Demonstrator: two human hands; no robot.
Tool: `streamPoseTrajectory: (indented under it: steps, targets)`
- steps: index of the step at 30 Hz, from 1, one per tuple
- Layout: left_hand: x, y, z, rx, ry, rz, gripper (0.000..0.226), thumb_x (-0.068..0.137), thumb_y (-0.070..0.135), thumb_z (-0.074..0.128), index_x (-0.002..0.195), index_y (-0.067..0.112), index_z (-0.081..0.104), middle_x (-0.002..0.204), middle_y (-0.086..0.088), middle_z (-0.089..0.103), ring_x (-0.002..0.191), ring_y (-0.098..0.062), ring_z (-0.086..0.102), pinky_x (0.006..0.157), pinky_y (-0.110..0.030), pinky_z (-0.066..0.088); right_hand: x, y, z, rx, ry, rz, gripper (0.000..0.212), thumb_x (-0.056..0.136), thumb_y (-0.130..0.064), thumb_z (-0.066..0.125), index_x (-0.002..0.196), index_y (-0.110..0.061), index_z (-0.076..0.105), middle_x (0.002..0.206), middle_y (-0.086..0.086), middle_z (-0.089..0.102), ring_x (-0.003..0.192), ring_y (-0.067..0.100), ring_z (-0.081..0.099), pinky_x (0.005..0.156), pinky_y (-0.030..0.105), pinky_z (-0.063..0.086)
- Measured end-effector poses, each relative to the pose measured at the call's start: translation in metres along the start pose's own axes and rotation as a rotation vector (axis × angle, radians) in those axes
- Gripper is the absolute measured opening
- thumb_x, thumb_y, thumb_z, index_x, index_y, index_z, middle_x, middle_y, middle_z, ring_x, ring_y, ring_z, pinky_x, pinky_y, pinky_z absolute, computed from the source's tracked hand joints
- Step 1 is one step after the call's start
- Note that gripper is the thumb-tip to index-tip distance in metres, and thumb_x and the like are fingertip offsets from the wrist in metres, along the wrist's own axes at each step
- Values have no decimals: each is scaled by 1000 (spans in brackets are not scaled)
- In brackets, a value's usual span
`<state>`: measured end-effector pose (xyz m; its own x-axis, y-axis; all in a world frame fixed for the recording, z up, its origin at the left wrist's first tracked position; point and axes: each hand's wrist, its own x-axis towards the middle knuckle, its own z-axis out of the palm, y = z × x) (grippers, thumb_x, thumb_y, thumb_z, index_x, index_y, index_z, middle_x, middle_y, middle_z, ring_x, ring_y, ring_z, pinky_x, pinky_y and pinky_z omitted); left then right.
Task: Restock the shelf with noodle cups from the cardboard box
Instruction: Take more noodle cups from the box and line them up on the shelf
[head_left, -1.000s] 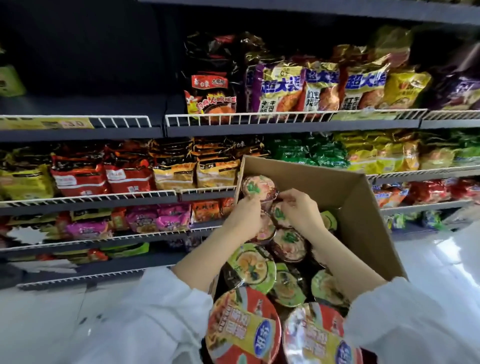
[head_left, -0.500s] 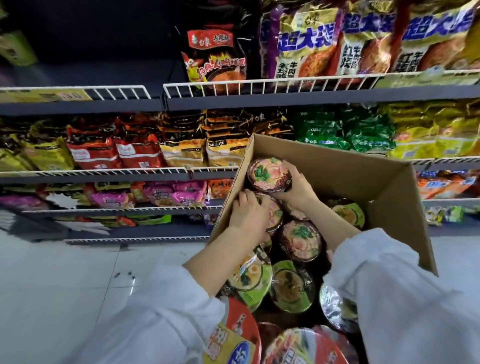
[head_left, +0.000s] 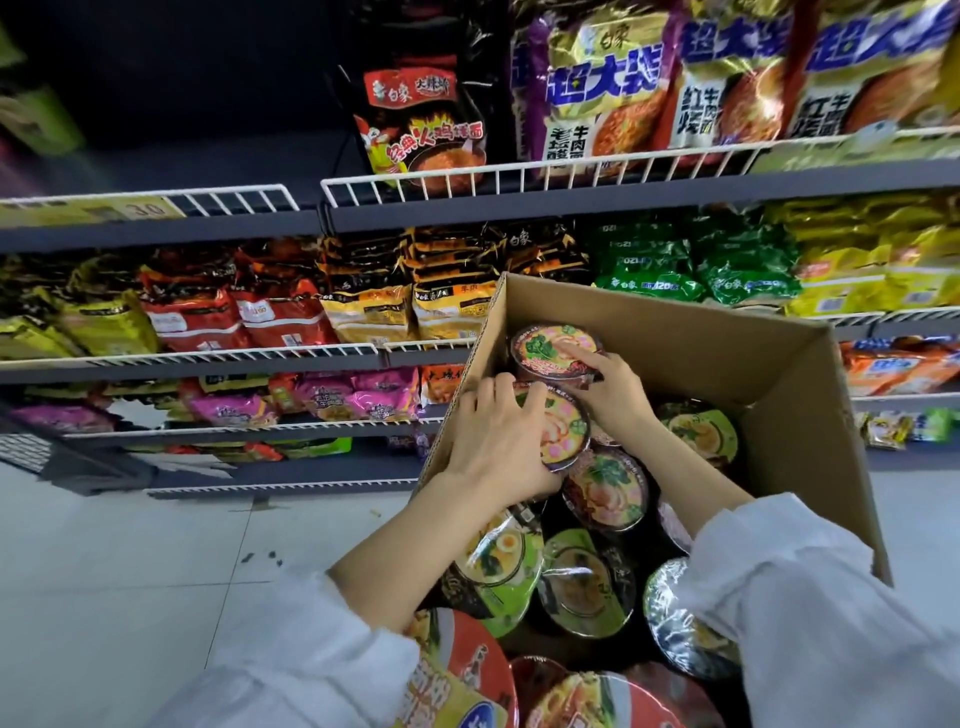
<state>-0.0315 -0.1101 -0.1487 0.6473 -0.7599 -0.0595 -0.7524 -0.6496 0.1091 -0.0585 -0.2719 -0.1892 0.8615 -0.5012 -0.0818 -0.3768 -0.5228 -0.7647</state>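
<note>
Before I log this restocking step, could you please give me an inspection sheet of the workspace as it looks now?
Surface: pale tiled floor, a few small dark scraps on it.
Job's things: open cardboard box filled with noodle cups; two pink-lidded cups at its far end, the far cup and the near cup.
Clutter: nothing seen beyond the scraps.
Hands: left hand grips the near cup; right hand holds the far cup, a finger across its lid.
Cables: nothing seen.
Surroundings: wire-fronted shelves stocked with noodle packets; the upper left bay looks dark and unstocked.
</note>
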Motion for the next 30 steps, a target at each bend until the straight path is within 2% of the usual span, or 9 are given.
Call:
streamPoseTrajectory:
  steps: [2,5,9,13,15,18,22,26,30]
  targets:
    - [-5,2,-19,-124,83,-28,91,65,68,64,135,22,30,136,-10,32,125,-30,32,104,-43,33,-8,-2,-10,34,43,20,50,88,-6,54,131,-30,54,128,14,52,110,30,55,85,27,45]
    - [-9,1,-51,-391,168,-34,90,66,61,70,139,26,31,139,-3,26,130,-24,29,108,-41,34,-21,-22,-33,86,134,-19,48,83,-11,63,127,-30,59,119,5,62,105,18,60,86,27,49]
    - [-18,-9,-92,-623,269,-8,90,66,55,75,141,26,36,138,2,24,133,-16,27,111,-33,32,-31,-63,-62,159,241,-65,41,79,-14,72,118,-25,64,100,-6,65,81,1,59,64,-1,41]
    - [-32,-33,-131,-766,422,-59,84,68,53,76,139,25,42,138,3,31,129,-10,33,108,-25,30,-38,-109,-68,197,305,-154,41,76,-18,76,115,-19,64,97,-2,65,80,5,61,60,-4,41]
    - [-41,-53,-145,-818,491,-117,81,67,53,76,137,24,46,139,3,35,128,-11,36,108,-28,31,-40,-135,-61,174,329,-185,45,74,-23,78,117,-20,64,100,-1,64,84,8,61,63,0,44]
    - [-54,-97,-159,-849,567,-177,75,66,51,78,130,24,52,136,1,43,126,-14,41,108,-36,36,-35,-177,-36,114,355,-243,49,69,-38,78,116,-32,62,104,3,65,91,15,64,79,25,54]
    - [-73,-180,-173,-835,662,-278,68,68,44,78,127,22,53,134,0,43,122,-11,42,102,-24,35,-21,-248,21,130,334,-319,50,66,-47,74,113,-41,60,114,1,64,107,19,59,92,40,51]
    - [-97,-278,-193,-824,709,-309,65,69,41,79,126,23,53,138,-1,38,129,-14,37,105,-23,30,-3,-328,96,154,277,-355,48,67,-47,74,113,-44,59,118,0,60,107,19,56,93,39,49]
    - [-122,-372,-214,-770,749,-332,65,69,41,79,126,24,53,141,-1,36,132,-12,33,98,-16,23,20,-406,168,190,268,-391,60,56,-65,65,113,-49,55,111,-1,62,102,16,59,93,39,50]
